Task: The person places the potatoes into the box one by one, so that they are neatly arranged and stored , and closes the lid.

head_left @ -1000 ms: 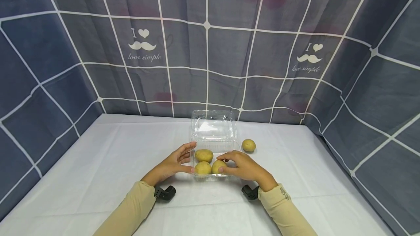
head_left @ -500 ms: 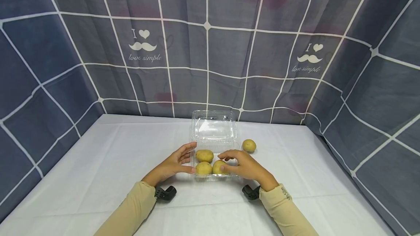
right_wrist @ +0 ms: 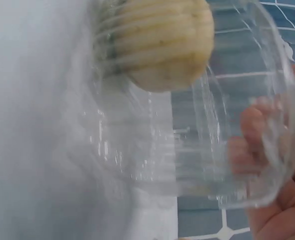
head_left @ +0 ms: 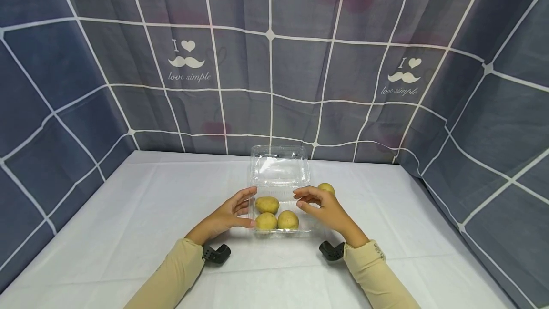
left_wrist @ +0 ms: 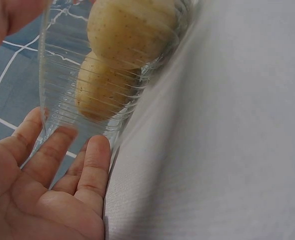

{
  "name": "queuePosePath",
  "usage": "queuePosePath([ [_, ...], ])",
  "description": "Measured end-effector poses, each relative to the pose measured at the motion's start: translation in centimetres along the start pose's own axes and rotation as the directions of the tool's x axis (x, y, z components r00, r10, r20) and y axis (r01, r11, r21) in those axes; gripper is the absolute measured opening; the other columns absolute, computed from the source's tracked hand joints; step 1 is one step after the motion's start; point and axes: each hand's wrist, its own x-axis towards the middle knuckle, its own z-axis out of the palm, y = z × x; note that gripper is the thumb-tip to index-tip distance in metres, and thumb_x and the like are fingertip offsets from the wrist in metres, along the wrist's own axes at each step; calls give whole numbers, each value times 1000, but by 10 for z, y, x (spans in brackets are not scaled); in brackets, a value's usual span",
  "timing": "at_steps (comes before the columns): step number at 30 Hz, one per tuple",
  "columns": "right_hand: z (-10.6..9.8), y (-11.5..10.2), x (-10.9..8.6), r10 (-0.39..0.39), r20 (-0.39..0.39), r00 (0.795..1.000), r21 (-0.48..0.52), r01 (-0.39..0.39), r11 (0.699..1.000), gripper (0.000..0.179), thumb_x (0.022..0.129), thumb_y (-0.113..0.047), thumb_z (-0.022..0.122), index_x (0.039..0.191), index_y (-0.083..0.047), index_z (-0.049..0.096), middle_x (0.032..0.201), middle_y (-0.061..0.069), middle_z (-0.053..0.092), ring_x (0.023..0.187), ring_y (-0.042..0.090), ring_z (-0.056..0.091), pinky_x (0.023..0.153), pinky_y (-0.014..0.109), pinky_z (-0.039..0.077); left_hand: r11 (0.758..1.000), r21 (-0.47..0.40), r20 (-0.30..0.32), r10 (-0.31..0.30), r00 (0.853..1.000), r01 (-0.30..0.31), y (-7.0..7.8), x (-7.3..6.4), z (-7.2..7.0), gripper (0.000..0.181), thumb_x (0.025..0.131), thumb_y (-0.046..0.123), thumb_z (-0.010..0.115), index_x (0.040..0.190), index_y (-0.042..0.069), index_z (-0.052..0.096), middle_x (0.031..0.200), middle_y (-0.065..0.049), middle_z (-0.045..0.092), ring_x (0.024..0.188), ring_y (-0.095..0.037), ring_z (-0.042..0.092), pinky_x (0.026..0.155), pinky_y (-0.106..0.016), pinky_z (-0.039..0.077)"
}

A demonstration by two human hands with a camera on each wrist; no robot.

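A clear plastic clamshell box sits on the table, its lid tipped back. Three yellow potatoes lie in it: a back-left potato, a front-left potato and a front-right potato. My left hand spreads along the box's left side, its straight fingers at the ribbed wall in the left wrist view. Above the box's right side is my right hand, holding nothing, with loosely bent fingers. Past it lies a loose potato, partly hidden by that hand.
White cloth covers the table. A dark checked curtain hangs behind and along both sides. Each wrist wears a black device, the left one and the right one.
My right hand has let go of the front-right potato and moved up and right, towards the loose potato. The left hand and the box stay in place.
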Motion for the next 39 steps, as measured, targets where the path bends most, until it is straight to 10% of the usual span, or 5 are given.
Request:
queuePosePath([
  [13,-15,13,0,89,-226,970,131,-60,990,27,101,7,68,125,17,67,115,38,69,97,1,69,85,16,57,1000,8,-2,-8,1000,8,0,0,-1,102,90,8,88,169,-3,23,175,-28,23,158,-51,26,130,-62,27],
  [39,-27,40,-9,182,-403,897,137,-138,981,43,86,19,78,126,20,65,127,33,68,105,15,69,90,17,58,1000,-8,9,22,1000,-22,-2,1,-1,102,90,6,87,168,-6,22,174,-31,21,158,-53,25,129,-63,28],
])
